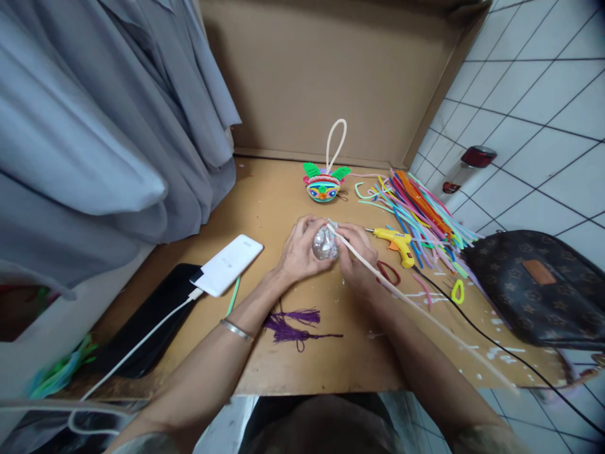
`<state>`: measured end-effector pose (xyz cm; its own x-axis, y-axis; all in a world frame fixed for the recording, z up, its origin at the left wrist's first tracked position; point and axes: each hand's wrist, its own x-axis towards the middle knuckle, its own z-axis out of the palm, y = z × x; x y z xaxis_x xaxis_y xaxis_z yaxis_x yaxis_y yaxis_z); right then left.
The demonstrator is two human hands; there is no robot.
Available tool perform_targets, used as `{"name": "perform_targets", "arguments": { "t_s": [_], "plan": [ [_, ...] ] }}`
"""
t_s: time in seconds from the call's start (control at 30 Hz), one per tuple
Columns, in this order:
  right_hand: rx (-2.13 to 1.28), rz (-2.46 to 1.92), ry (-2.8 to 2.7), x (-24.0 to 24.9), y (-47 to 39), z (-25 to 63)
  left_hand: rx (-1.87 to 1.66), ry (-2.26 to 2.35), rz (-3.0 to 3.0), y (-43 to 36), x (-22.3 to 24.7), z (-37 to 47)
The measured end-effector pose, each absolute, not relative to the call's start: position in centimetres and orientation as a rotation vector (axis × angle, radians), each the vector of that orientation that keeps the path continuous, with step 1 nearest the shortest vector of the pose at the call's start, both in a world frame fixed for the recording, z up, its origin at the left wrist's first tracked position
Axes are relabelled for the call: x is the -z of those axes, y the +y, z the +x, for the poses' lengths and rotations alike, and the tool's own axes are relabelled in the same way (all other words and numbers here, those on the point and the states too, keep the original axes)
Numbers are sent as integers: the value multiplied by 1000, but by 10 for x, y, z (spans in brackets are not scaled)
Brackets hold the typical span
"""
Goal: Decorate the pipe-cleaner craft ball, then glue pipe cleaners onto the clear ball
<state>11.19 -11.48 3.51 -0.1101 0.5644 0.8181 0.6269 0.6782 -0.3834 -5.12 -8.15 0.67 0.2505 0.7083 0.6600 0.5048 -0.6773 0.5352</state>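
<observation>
Near the middle of the table, my left hand (301,251) is curled around the side of a shiny, see-through silvery ball (324,244). My right hand (358,253) is closed at the ball's right side, its fingers pinching a white pipe cleaner (399,293). One end of that pipe cleaner rests against the top of the ball, and the rest trails over my right forearm towards the table's front edge. My fingers partly hide the ball. Beyond my hands sits a colourful ornament (323,189) with green ears and a white loop.
A yellow glue gun (396,241) and red-handled scissors (388,273) lie right, by loose pipe cleaners (420,208) and a brown bag (524,290). Purple tassels (290,328) lie in front. Left are a white power bank (229,265), a black flat item (155,328) and hanging grey cloth (142,126).
</observation>
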Motion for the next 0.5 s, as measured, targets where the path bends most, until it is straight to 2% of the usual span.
{"name": "perform_targets", "arguments": {
  "t_s": [0.3, 0.4, 0.5],
  "plan": [
    [99, -1050, -1868, -23, -104, 117, -1438, 1271, 2012, -78, -9, -53],
    [135, -1316, -1929, -26, -98, 129, -1424, 1372, 1847, -73, -10, -56],
    [212, -1815, -1819, -37, -94, 151, -1392, 1421, 1736, -68, -11, -56]
  ]
}}
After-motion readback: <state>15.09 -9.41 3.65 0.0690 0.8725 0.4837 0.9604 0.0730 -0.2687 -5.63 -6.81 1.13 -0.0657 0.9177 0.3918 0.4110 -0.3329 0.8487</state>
